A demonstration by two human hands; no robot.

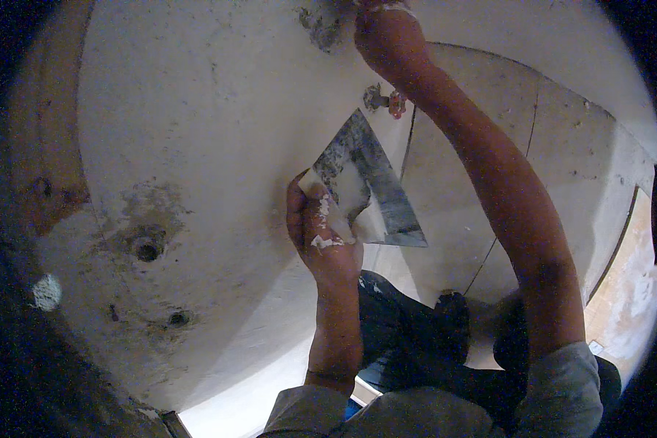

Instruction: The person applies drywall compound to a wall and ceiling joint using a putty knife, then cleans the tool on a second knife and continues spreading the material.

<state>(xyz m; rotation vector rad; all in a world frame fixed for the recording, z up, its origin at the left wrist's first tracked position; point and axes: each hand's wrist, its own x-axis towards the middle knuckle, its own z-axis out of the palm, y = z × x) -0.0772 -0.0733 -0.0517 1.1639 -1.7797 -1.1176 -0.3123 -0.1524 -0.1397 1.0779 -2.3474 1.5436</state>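
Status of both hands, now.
Left hand: closed, holding a scraper with white paste on it.
Right hand: at the top edge, fingers unclear; open or closed cannot be told.

The left forearm (336, 321) rises from the near side toward the middle, bare. The left grip (324, 223) is curled closed, white smears on its skin. The right forearm (489, 157) slants from the near right to the far middle, elbow bent; the right grip (387, 35) is partly cut off, its fingers unclear. Both sleeves (560, 387) are gray.
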